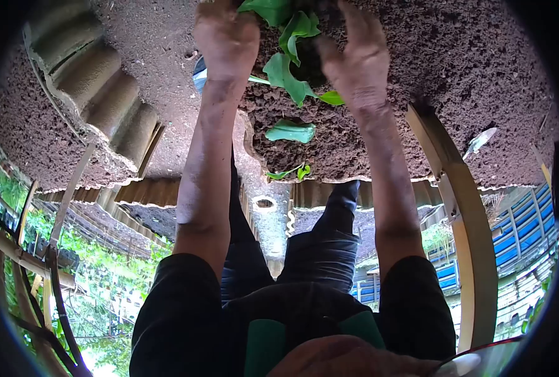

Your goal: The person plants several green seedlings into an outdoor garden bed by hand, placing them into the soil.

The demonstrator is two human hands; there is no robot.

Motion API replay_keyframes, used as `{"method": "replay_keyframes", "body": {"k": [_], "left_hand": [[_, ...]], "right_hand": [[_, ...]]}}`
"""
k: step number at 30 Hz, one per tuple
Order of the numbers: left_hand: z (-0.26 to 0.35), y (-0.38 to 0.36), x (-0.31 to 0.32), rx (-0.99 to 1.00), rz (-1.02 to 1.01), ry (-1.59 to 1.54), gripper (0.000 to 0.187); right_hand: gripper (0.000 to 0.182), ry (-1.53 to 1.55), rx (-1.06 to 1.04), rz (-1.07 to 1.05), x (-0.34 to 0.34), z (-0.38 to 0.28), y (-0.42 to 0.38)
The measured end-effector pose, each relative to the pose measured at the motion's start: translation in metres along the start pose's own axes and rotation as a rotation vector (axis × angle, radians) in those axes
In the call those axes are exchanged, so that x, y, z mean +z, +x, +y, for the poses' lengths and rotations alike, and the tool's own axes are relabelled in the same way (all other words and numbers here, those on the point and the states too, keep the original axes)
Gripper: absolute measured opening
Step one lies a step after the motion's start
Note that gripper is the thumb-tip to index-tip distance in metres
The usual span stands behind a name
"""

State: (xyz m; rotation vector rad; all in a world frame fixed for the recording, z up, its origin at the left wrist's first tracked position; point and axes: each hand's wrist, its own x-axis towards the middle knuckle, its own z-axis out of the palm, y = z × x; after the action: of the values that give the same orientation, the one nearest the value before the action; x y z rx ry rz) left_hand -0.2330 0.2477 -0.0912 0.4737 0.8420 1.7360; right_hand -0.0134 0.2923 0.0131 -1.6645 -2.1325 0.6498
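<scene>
My left hand (227, 39) is curled closed at the top of the head view, beside the green leaves. What its fingers hold, if anything, is hidden. To its right, my right hand (360, 60) is over the dark soil, slightly blurred, with thumb and fingers apart. Between the two hands are broad green leaves (284, 76), some bent or torn at the edges. A pale stem (259, 80) shows by my left wrist. Nearer my body, a loose leaf piece (291, 131) and a small sprig (303, 171) lie on the soil (336, 144).
Corrugated sheets (107, 88) edge a soil bed on the left. A curved-looking wooden post (461, 207) stands close to my right arm. A blue-and-white object (200, 74) lies behind my left wrist, and a pale leaf (479, 141) rests on the right soil.
</scene>
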Motion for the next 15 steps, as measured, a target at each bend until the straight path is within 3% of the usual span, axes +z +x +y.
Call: {"method": "replay_keyframes", "body": {"k": [1, 4, 5, 8, 9, 12, 13, 15], "left_hand": [[0.026, 0.017, 0.011, -0.111, -0.038, 0.53, 0.052], [0.042, 0.0, 0.087, -0.152, 0.374, 0.835, 0.06], [0.041, 0.0, 0.092, -0.226, 0.338, 0.881, 0.058], [0.035, 0.004, 0.074, 0.049, -0.06, 1.655, 0.055], [0.032, 0.007, 0.057, 0.055, -0.04, 1.444, 0.048], [0.05, 0.002, 0.08, 0.089, 0.253, 1.755, 0.039], [0.05, -0.001, 0.077, 0.004, 0.253, 1.811, 0.033], [0.037, -0.014, 0.07, 0.02, 0.206, 1.598, 0.034]], "right_hand": [[0.074, -0.004, 0.181, -0.216, -0.007, -0.015, -0.004], [0.086, -0.086, 0.18, -0.212, 0.007, -0.035, -0.021], [0.086, -0.124, 0.096, -0.113, 0.023, -0.022, -0.025], [0.074, -0.13, 0.127, -0.134, 0.03, 0.027, -0.013], [0.052, -0.106, 0.078, -0.007, 0.019, 0.03, -0.007], [0.034, -0.014, -0.095, 0.152, -0.005, 0.027, 0.023], [0.026, -0.118, -0.151, 0.167, -0.01, 0.017, 0.036], [0.04, -0.183, -0.182, 0.137, 0.004, 0.015, 0.05]]}}
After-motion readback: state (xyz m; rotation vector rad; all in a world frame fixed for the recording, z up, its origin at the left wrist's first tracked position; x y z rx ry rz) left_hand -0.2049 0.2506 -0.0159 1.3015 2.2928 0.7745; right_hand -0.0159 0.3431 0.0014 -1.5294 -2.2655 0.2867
